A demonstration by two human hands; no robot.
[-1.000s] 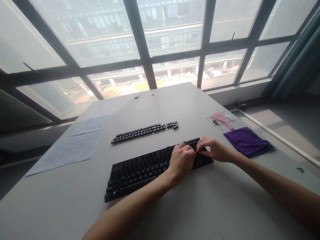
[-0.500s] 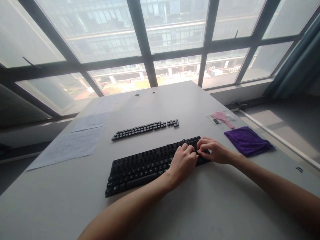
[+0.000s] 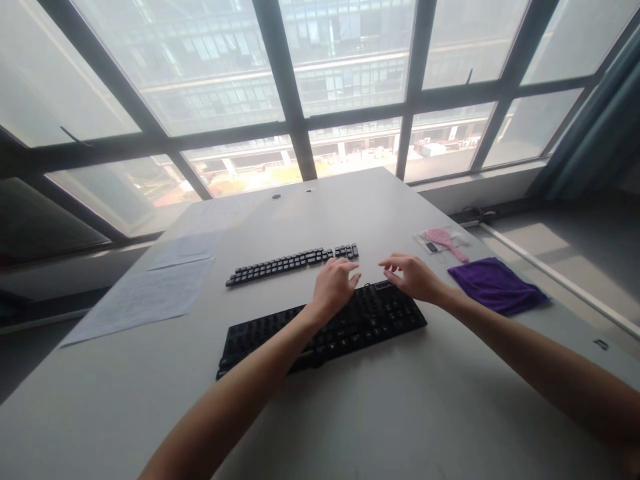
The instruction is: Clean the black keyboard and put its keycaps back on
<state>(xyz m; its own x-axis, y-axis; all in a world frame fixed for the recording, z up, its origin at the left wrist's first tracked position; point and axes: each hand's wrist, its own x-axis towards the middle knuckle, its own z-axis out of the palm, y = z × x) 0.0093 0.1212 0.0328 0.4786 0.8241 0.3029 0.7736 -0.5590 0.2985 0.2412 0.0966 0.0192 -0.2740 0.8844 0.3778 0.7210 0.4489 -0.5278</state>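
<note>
A black keyboard (image 3: 380, 312) lies slightly angled on the white table, and its upper left part shows bare key posts without caps. Behind it, loose black keycaps (image 3: 275, 267) stand in neat rows. My left hand (image 3: 334, 287) hovers over the keyboard's back edge, its fingertips close to the right end of the keycap rows, thumb apart and nothing visible in it. Over the keyboard's back right corner is my right hand (image 3: 409, 275), with fingers and thumb parted and nothing seen between them. My left forearm covers part of the keyboard's left half.
Sheets of paper (image 3: 145, 293) lie along the table's left side. On the right are a pink round-headed tool with a handle (image 3: 443, 239), a folded purple cloth (image 3: 495, 285) and a small dark item (image 3: 601, 344) near the edge. Large windows rise behind the table (image 3: 370, 207).
Both hands have lifted off the keyboard's right part and moved away from me. My left hand has also shifted left, toward the loose keycaps. The fingers have opened.
</note>
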